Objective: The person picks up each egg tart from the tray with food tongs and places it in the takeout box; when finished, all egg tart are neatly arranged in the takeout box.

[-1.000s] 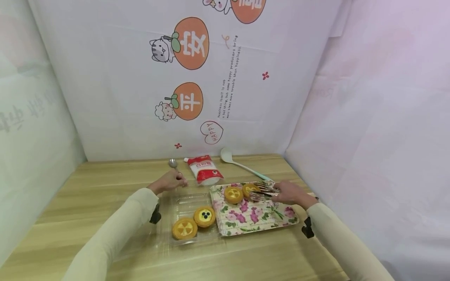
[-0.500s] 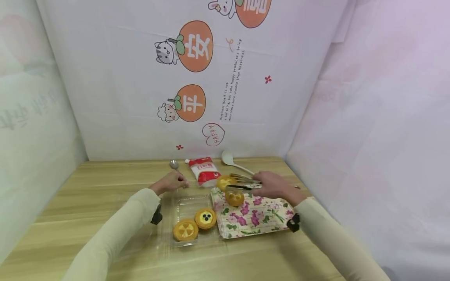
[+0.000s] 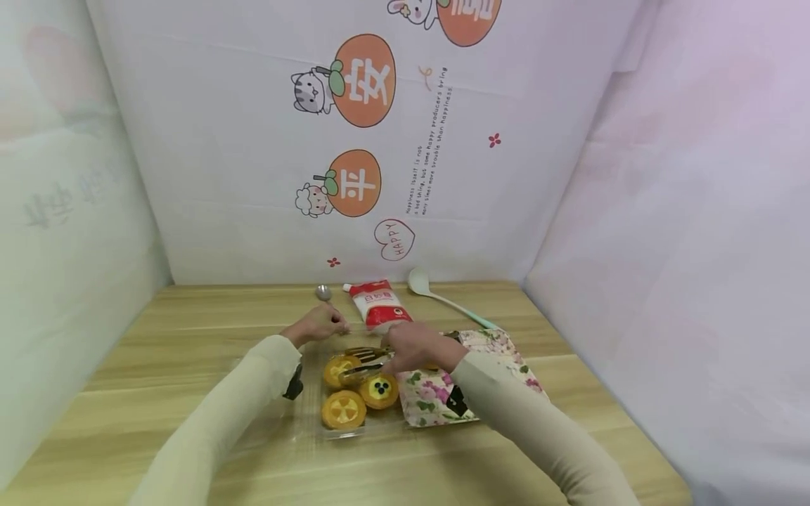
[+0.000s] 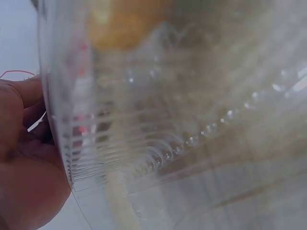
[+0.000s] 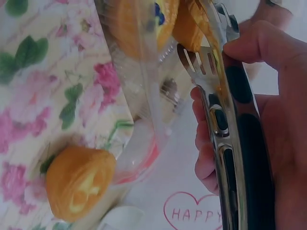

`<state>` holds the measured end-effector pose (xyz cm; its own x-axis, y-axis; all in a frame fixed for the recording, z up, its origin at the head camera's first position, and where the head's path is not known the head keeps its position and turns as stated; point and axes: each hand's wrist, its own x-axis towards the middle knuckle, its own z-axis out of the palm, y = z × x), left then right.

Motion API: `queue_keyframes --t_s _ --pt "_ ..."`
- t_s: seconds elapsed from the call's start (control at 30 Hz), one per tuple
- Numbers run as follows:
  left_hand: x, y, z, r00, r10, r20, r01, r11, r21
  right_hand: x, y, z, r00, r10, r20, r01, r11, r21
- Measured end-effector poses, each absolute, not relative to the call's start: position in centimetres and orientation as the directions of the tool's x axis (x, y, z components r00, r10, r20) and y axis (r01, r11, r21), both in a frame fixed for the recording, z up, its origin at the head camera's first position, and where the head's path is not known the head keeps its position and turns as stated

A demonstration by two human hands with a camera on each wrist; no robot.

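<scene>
My right hand (image 3: 414,348) grips metal tongs (image 5: 225,120) with dark handle pads, thumb on one arm, fingers behind the other. The tongs' slotted ends are at an egg tart (image 3: 337,368), over the back of a clear plastic container (image 3: 344,434). In the same container sit a tart topped with blueberries (image 3: 381,398) and another plain-topped tart (image 3: 344,410). My left hand (image 3: 318,325) pinches the container's back edge; its fingers show beside the clear ribbed wall (image 4: 120,139) in the left wrist view. One more tart (image 5: 79,182) lies on the floral tray (image 5: 29,81).
Behind the container lies a red and white bag (image 3: 380,302). To its left is a metal spoon (image 3: 324,292), and to its right a white ladle (image 3: 420,282) with a pale green handle end. A printed cloth wall (image 3: 253,232) borders the table's back.
My right hand has moved left from the tray to the container, bringing one tart in the tongs. The other tart stayed on the tray. My left hand keeps its place at the container's edge.
</scene>
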<state>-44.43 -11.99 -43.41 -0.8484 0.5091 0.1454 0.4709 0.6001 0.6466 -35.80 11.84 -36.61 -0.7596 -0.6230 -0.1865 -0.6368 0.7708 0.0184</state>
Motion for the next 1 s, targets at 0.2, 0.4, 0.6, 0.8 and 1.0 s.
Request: queue_keyframes --t_s 0.2,0.4,0.6,0.8,1.0 --pt "-44.1 -11.8 -43.5 -0.848 0.509 0.151 0.472 0.591 0.654 -35.9 11.9 -37.1 -0.762 -0.604 -0.234 -0.621 0.784 0.001" --pt "-44.1 -11.8 -43.6 -0.860 0.495 0.126 0.441 0.595 0.672 -36.1 12.3 -36.1 -0.761 -0.586 -0.280 -0.589 0.804 -0.081" --pt "-44.3 -11.8 -43.5 -0.876 0.470 0.107 0.411 0.614 0.674 -36.3 12.3 -35.7 -0.778 -0.582 -0.236 -0.580 0.810 -0.087" --pt "-44.4 -11.6 -43.7 -0.879 0.468 0.094 0.405 0.627 0.666 -36.1 12.1 -36.8 -0.768 -0.610 -0.195 -0.615 0.787 -0.042" --pt "-44.1 -11.5 -43.7 -0.877 0.468 0.107 0.412 0.620 0.668 -36.0 12.7 -37.0 -0.751 -0.638 -0.172 -0.635 0.768 -0.077"
